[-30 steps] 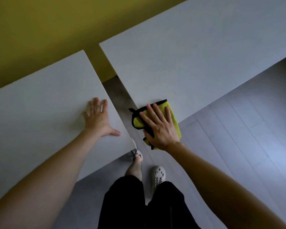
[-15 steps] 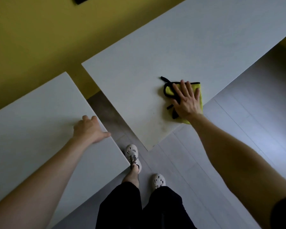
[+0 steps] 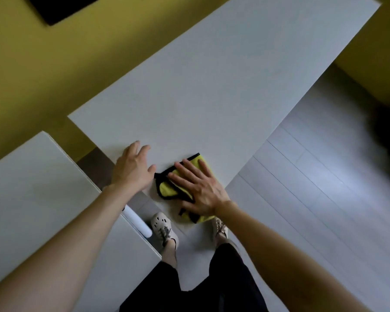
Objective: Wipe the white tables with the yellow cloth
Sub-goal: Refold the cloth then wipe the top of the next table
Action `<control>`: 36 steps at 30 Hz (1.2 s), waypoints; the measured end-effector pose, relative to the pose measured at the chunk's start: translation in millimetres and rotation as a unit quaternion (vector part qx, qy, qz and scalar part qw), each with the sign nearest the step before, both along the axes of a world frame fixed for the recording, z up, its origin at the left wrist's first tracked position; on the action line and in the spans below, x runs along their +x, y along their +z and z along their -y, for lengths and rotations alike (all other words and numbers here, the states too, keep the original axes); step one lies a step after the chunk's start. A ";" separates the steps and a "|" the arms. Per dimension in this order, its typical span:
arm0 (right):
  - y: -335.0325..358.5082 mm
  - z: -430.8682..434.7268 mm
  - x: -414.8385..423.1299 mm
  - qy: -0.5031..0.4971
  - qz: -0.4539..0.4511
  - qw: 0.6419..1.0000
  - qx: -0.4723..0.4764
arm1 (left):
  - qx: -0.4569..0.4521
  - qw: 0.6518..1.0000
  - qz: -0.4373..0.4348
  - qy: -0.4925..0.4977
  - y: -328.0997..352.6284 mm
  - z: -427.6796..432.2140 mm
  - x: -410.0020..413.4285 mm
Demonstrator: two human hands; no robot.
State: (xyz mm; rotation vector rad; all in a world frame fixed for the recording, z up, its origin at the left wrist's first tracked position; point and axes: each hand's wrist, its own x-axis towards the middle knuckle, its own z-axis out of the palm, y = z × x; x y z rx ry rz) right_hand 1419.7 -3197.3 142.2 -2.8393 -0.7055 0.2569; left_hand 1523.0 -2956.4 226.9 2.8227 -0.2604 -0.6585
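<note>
The right hand (image 3: 198, 190) lies flat with spread fingers on the folded yellow cloth with black trim (image 3: 167, 190), pressing it down at the near corner of the long white laminate bench (image 3: 212, 86); part of the cloth hangs past that corner. The left hand (image 3: 133, 170) rests open and empty on the same bench, just beside the cloth, grasping nothing. A second white bench (image 3: 43, 199) stands to the left of the long bench, across a narrow gap. The step in hand looks like wiping the near corner; the next move likely calls for sweeping the cloth away along the bare length. No brands, labels or writing can be read
</note>
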 end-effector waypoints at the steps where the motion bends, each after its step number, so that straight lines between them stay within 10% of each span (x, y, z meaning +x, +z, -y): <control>1: -3.5 28.3 18.2 -0.022 0.004 1.000 -0.001 | -0.005 1.000 -0.018 -0.002 -1.1 7.3 3.9; 7: 2.7 164.2 121.2 -0.323 -0.032 0.944 -0.062 | 0.129 0.988 -0.087 -0.020 -18.8 27.7 5.7; 19: 2.4 78.8 71.1 0.067 -0.014 0.998 0.014 | 0.215 0.972 -0.091 -0.005 -14.1 64.7 13.2; 30: 4.7 239.4 257.5 -0.254 -0.026 0.966 -0.050 | 0.185 0.974 -0.125 0.033 -5.7 70.7 13.2; 36: 16.4 84.8 125.9 0.095 -0.040 0.995 -0.012 | 0.181 0.973 -0.138 0.035 0.9 69.8 15.1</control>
